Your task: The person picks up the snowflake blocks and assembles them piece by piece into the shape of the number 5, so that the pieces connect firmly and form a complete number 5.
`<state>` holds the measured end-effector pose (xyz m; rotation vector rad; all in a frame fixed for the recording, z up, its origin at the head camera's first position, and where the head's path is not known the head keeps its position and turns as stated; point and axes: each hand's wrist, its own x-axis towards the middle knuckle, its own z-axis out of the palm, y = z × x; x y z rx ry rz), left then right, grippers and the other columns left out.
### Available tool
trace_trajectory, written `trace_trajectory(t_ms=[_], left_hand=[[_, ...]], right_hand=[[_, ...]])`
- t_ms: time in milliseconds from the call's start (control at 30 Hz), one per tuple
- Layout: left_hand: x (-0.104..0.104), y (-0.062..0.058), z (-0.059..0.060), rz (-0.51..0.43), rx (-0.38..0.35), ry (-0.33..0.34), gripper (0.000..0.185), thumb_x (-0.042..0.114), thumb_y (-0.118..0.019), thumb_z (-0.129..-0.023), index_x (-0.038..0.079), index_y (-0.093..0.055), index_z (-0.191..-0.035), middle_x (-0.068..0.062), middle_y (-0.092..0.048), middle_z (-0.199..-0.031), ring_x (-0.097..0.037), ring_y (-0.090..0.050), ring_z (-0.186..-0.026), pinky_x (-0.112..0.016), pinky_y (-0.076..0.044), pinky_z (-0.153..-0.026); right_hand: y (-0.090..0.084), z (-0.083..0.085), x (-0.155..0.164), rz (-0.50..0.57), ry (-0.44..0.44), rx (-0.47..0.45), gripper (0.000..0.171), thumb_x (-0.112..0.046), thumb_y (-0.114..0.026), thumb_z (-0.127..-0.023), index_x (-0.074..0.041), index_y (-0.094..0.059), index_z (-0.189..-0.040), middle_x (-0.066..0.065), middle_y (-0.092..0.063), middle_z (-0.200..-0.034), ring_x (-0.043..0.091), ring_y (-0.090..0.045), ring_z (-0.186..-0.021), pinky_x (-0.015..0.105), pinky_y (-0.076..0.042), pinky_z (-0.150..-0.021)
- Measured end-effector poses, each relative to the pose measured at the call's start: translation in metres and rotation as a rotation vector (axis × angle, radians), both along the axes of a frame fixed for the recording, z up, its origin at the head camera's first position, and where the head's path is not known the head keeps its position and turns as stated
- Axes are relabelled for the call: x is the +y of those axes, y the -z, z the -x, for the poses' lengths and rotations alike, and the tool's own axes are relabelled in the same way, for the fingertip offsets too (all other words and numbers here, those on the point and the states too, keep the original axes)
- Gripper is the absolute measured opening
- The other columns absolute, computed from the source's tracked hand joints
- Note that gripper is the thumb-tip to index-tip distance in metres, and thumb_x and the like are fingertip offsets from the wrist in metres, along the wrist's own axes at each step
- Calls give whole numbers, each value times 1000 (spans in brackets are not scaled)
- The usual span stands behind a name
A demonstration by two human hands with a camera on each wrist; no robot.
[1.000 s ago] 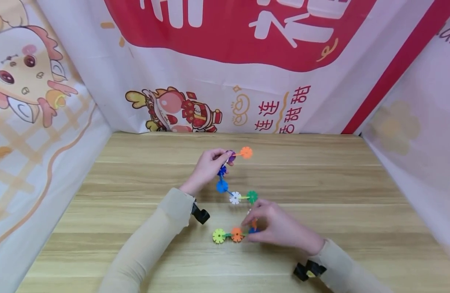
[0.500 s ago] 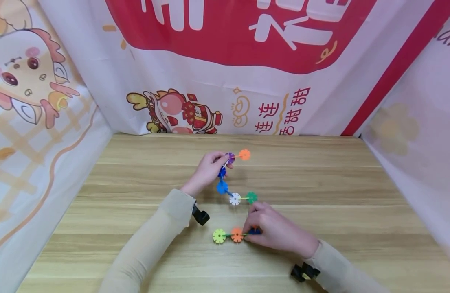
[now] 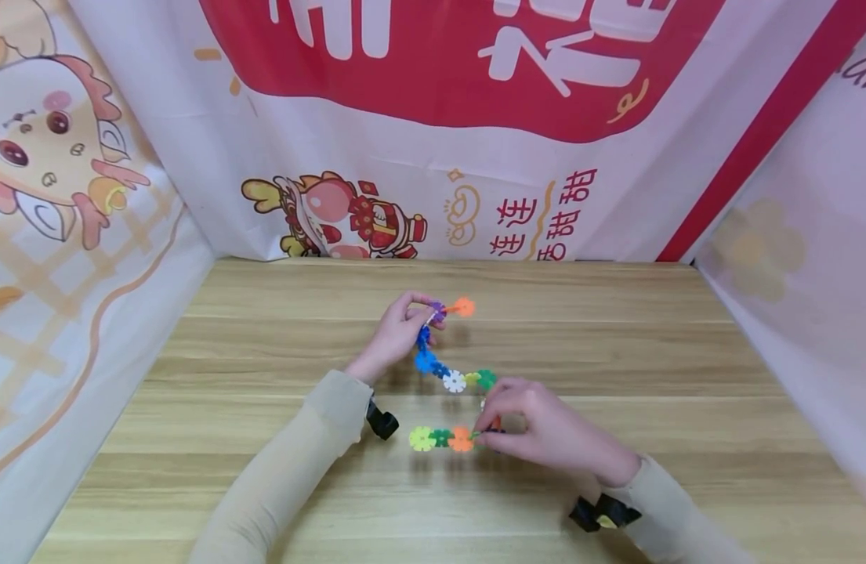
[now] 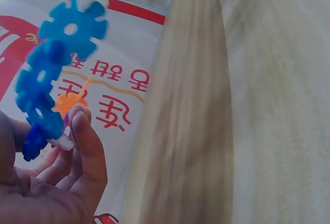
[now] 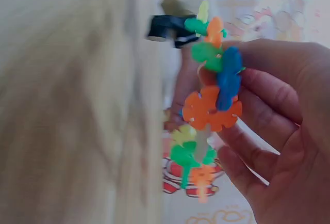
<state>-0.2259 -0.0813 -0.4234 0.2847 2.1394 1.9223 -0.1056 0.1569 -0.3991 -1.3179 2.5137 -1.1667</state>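
Plastic snowflake chain spans both hands, each end pinched between fingers.

My head camera looks forward and down over the wooden table from mid-distance, my left wrist camera sits close under the left hand, my right wrist camera close beside the right hand, all sharing the snowflake-disc chain.

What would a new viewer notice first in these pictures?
First, the colourful chain of snowflake discs curving over the middle of the wooden table. The left hand pinches its far end by the purple and orange discs, and the right hand pinches its near end. Behind the table hangs a red and white banner with cartoon figures.
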Motion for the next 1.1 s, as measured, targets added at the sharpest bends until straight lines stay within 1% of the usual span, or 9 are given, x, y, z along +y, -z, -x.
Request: trace_trajectory(t_ms=[67, 167, 267, 367, 500, 700, 800, 933, 1100], left_hand=[[0, 5, 0, 2, -7, -1, 28, 23, -44, -101, 6, -48, -123, -18, -65, -101, -44, -59, -89, -34, -53, -67], [0, 10, -1, 42, -4, -9, 29, 23, -45, -101, 7, -51, -124, -14, -66, -100, -39, -60, -90, -29, -51, -65], [0, 13, -4, 101, 8, -17, 31, 23, -45, -101, 10, -54, -127, -11, -65, -101, -29, -61, -82, -29, -48, -63], [0, 17, -7, 129, 17, 4, 32, 26, -43, -101, 12, -56, -127, -8, -64, -105, -21, -59, -80, -36, -49, -65], [-1, 23, -10, 146, 11, 65, 36, 34, -40, -101, 12, -60, -122, -4, -62, -109, -20, -60, -86, -40, -52, -73], [-1, 29, -16, 94, -84, 168, 48, 41, -36, -101, 3, -62, -113, -16, -66, -91, -32, -63, -80, -39, -54, -72], [1, 28, -21, 65, -120, 190, 56, 45, -34, -101, -2, -63, -106, -20, -67, -89, -35, -64, -79, -41, -55, -70], [3, 25, -28, 70, -149, 204, 64, 51, -31, -99, -5, -64, -102, -20, -68, -89, -35, -65, -80, -42, -55, -71], [2, 23, -37, 116, -128, 210, 51, 29, -29, -104, -7, -63, -94, -21, -67, -83, -37, -64, -76, -43, -55, -68]], right_hand=[[-11, 0, 1, 84, -25, -43, 8, -16, -73, -83, -21, -69, -89, -12, -64, -89, 8, -58, -85, 29, -50, -75], [-33, 0, 1, 165, -29, -108, 9, -8, -71, -84, -14, -69, -89, -3, -66, -89, 13, -60, -82, 32, -52, -74], [-54, 2, 2, 197, 10, -182, 8, -3, -69, -84, -10, -69, -89, 0, -68, -86, 15, -62, -80, 33, -51, -75], [-64, 7, 4, 215, 67, -247, 8, -3, -68, -85, -9, -69, -89, 1, -68, -82, 18, -62, -77, 35, -49, -74], [-64, 20, 8, 245, 121, -335, 8, -4, -68, -85, -9, -68, -92, 4, -67, -83, 24, -61, -76, 34, -49, -69], [-68, 43, 11, 338, 210, -511, 17, -15, -69, -87, -3, -65, -98, 14, -66, -90, 27, -61, -75, 34, -53, -65], [-72, 56, 12, 447, 206, -607, 19, -16, -66, -89, -1, -62, -100, 15, -64, -94, 23, -60, -77, 34, -53, -69], [-74, 70, 12, 597, 156, -714, 16, -13, -60, -93, -1, -61, -102, 11, -61, -95, 18, -57, -81, 29, -51, -73], [-72, 79, 14, 721, 120, -795, 15, -14, -57, -95, -2, -63, -102, 9, -60, -99, 18, -56, -84, 27, -50, -76]])
